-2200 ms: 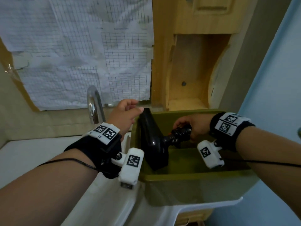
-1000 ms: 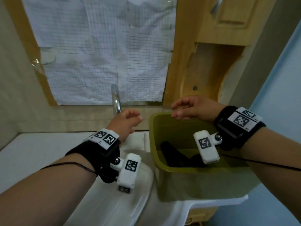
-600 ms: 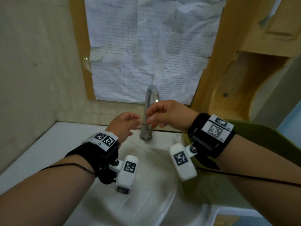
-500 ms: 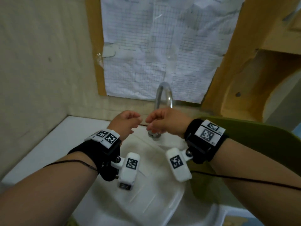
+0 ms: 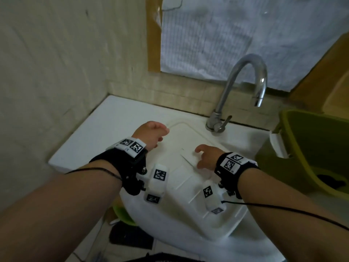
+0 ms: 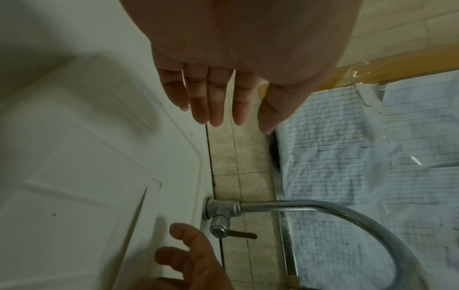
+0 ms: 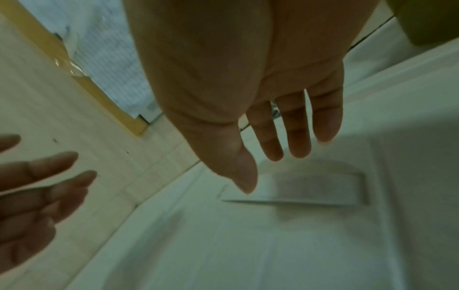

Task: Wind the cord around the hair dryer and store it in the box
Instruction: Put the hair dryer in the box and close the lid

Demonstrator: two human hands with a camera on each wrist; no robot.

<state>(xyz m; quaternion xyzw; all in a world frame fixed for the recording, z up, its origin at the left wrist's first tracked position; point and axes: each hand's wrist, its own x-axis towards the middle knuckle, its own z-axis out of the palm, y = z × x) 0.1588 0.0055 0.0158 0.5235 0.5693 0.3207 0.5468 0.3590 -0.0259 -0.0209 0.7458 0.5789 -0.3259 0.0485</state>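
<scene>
The olive green box (image 5: 294, 133) stands at the right edge of the head view, and the black hair dryer (image 5: 329, 180) lies in its bottom, mostly hidden by the box wall. My left hand (image 5: 153, 132) hovers over the white sink cover (image 5: 188, 186) with fingers relaxed and empty; its fingers (image 6: 211, 102) are straight in the left wrist view. My right hand (image 5: 206, 155) hangs low over the cover, also empty, fingers (image 7: 295, 133) loosely extended. Both hands are well left of the box.
A curved chrome tap (image 5: 243, 87) rises behind the cover, close to the right hand. A tiled wall stands to the left, a paper-covered window (image 5: 226, 35) behind. Dark items and a green object (image 5: 122, 214) lie on the floor below the basin.
The right hand released the hair dryer into the box, then swung left and down over the sink cover. The head view turned left and down, so the box slid to the right edge.
</scene>
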